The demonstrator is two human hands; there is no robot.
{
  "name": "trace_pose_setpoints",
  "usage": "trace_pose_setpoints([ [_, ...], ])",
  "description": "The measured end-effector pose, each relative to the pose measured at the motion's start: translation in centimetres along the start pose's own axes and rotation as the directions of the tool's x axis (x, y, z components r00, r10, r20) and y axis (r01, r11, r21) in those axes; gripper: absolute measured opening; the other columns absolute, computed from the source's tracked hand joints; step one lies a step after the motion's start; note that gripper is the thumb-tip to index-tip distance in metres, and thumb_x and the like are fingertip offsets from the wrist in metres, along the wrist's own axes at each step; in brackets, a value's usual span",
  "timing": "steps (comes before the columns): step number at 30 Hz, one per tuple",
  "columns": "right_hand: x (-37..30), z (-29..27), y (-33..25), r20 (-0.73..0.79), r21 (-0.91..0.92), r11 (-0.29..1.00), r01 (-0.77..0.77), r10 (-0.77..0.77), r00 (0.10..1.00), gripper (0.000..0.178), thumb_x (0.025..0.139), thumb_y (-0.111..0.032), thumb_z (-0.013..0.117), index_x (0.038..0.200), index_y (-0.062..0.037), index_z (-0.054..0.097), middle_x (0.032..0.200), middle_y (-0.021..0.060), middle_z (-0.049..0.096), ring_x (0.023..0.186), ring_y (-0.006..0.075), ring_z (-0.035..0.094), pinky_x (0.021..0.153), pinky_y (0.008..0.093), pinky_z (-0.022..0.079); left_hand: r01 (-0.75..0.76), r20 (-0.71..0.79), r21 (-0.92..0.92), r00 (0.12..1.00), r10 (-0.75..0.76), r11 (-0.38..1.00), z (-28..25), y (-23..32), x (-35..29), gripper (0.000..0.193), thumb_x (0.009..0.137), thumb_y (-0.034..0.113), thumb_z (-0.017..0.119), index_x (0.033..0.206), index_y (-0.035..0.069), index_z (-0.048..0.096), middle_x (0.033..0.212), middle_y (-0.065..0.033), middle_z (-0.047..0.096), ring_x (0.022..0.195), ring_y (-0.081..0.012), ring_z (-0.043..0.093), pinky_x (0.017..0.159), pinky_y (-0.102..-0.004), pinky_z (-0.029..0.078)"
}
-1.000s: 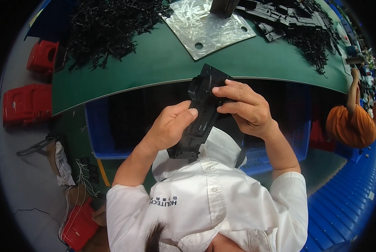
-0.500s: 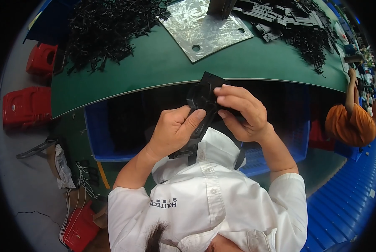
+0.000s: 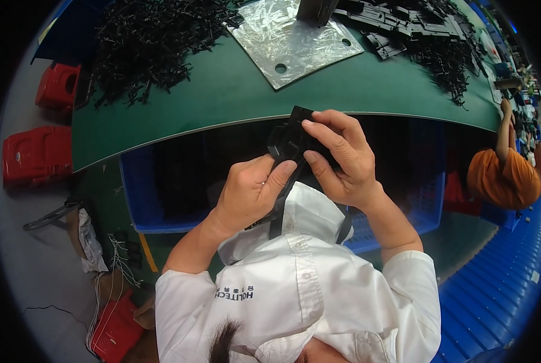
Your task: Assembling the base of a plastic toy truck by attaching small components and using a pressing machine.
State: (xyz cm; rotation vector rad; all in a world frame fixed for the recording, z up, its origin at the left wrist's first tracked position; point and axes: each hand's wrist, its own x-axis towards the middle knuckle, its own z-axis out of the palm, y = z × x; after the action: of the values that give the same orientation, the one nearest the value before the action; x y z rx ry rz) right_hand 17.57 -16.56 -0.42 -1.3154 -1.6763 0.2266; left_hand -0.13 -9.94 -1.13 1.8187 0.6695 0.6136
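Note:
Over my lap, at the table's front edge, I hold a long black plastic part (image 3: 290,138) tilted with its far end up. My left hand (image 3: 248,189) is wrapped round its near half, the thumb lying along the top. My right hand (image 3: 350,162) is at the part's right side, fingers bent over its far end and thumb against its edge. Whether a small piece sits under the right fingertips is hidden. The part's lower end disappears behind my left hand.
On the green table (image 3: 222,103) lie a heap of small black pieces (image 3: 155,48), a metal plate (image 3: 294,45) with an upright post, and long black parts (image 3: 397,21). Below are blue crates (image 3: 161,225). Red stools (image 3: 37,156) stand left; a person in orange (image 3: 505,178) sits right.
My right hand has shifted slightly left and up, its fingers now bent closer over the far end of the black part. My left hand keeps its grip.

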Motion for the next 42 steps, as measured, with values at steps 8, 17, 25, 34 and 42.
trace_pose_setpoints([
  [8, 0.2, 0.0, -0.3, 0.003, 0.032, 0.999, -0.036, 0.036, 0.999, 0.044, 0.07, 0.007, 0.061, 0.113, 0.0011, 0.055, 0.108, 0.0186, 0.048, 0.091, 0.0267, 0.055, 0.075, 0.0306, 0.049, -0.018, 0.002, 0.033, 1.0, 0.018, 0.999, 0.1, -0.2, -0.1, 0.028, 0.087, 0.019, 0.057, 0.068, -0.001, 0.054, 0.054, -0.0123, 0.051, 0.044, -0.0238, 0.049, 0.043, -0.0313, 0.038],
  [17, 0.0, 0.2, -0.4, 0.028, 0.011, 1.0, -0.028, 0.028, 0.999, 0.045, 0.069, 0.008, 0.06, 0.114, 0.001, 0.055, 0.107, 0.0185, 0.047, 0.09, 0.0269, 0.055, 0.076, 0.0313, 0.049, -0.063, -0.033, 0.03, 0.997, 0.064, 0.998, 0.4, -0.5, -0.3, 0.028, 0.086, 0.017, 0.058, 0.066, -0.002, 0.052, 0.054, -0.0132, 0.051, 0.043, -0.0256, 0.048, 0.042, -0.0318, 0.037],
  [25, 0.0, 0.8, -0.3, -0.054, -0.051, 0.997, -0.057, 0.054, 0.997, 0.042, 0.071, 0.0, 0.066, 0.112, 0.0009, 0.056, 0.108, 0.0176, 0.048, 0.092, 0.0264, 0.054, 0.078, 0.0311, 0.047, -0.049, -0.045, -0.001, 0.998, 0.049, 0.999, 0.1, -0.2, 0.2, 0.03, 0.087, 0.014, 0.057, 0.063, -0.002, 0.051, 0.051, -0.0109, 0.049, 0.04, -0.0183, 0.044, 0.039, -0.0286, 0.035],
  [34, -0.6, 1.8, 0.1, -0.296, -0.05, 0.985, -0.164, 0.143, 0.944, 0.042, 0.064, -0.014, 0.078, 0.098, 0.0023, 0.059, 0.097, 0.0155, 0.054, 0.085, 0.025, 0.055, 0.069, 0.0285, 0.047, -0.003, -0.117, -0.157, 0.993, -0.015, 0.988, 0.3, -1.2, -0.2, 0.034, 0.089, 0.017, 0.056, 0.06, 0.0, 0.05, 0.049, -0.0047, 0.051, 0.041, -0.0077, 0.043, 0.038, -0.023, 0.033],
  [42, -1.1, 1.8, 0.5, -0.29, 0.01, 0.986, -0.165, 0.161, 0.943, 0.042, 0.065, -0.016, 0.078, 0.099, 0.0009, 0.06, 0.093, 0.0145, 0.055, 0.08, 0.0232, 0.056, 0.066, 0.0284, 0.048, -0.034, -0.129, -0.143, 0.992, 0.016, 0.989, 0.4, -1.1, -0.2, 0.035, 0.089, 0.017, 0.055, 0.059, 0.0, 0.049, 0.05, -0.0046, 0.052, 0.041, -0.0077, 0.044, 0.038, -0.0226, 0.033],
])
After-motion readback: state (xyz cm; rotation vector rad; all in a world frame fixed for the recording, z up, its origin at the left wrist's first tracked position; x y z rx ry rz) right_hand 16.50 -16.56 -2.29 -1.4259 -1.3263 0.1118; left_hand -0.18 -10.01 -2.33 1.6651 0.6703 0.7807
